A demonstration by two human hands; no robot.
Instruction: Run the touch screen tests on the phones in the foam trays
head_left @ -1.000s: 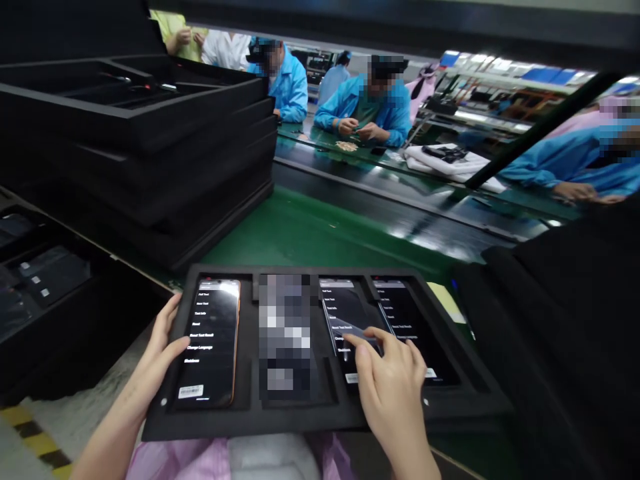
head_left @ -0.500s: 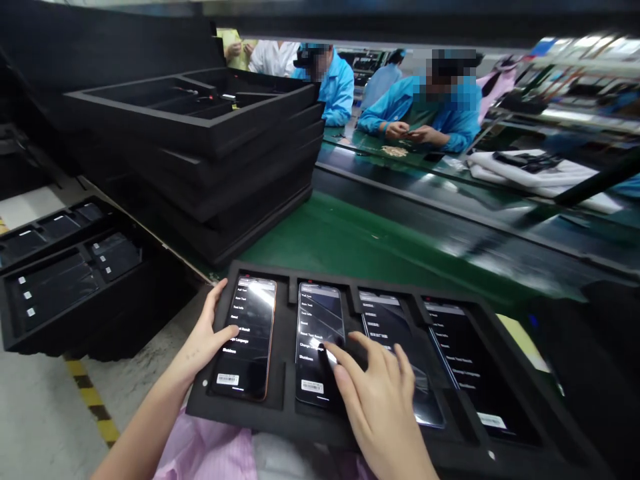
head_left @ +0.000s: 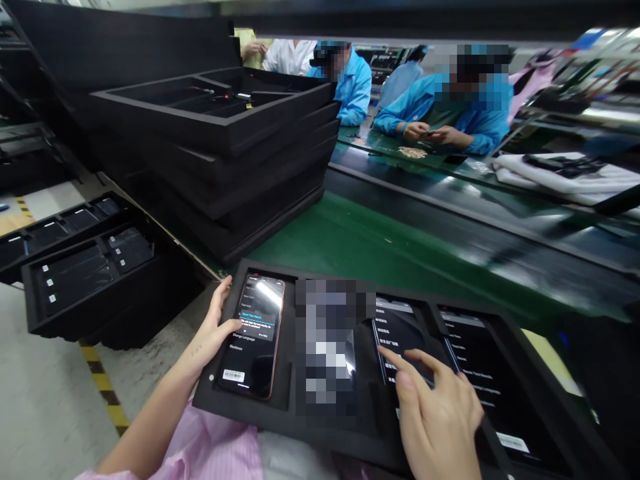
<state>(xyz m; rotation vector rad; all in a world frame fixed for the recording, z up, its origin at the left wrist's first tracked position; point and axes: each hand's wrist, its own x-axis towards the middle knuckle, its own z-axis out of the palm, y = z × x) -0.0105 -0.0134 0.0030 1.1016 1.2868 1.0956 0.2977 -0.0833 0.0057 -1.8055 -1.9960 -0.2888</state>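
A black foam tray (head_left: 310, 427) lies before me with phones in its slots. My left hand (head_left: 207, 340) is around its left edge, thumb on the screen of the leftmost phone (head_left: 253, 373), where a small pop-up shows over a menu. The second slot's phone (head_left: 325, 347) is pixelated. Over the third phone (head_left: 395, 327) my right hand (head_left: 435, 407) is open, its index fingertip at the screen's left side. That hand hides much of the third phone. The rightmost phone (head_left: 500, 360) shows a text menu and has a white label.
Stacked black foam trays (head_left: 225, 147) stand at the back left on the green table (head_left: 350, 227). Lower left, another tray (head_left: 75, 313) holds dark phones. A yellow sheet (head_left: 553, 360) lies at right. Across the bench, people in blue jackets (head_left: 450, 113) work.
My right hand has moved right, from the second phone to the third. A pop-up has appeared on the leftmost phone. The view has shifted slightly.
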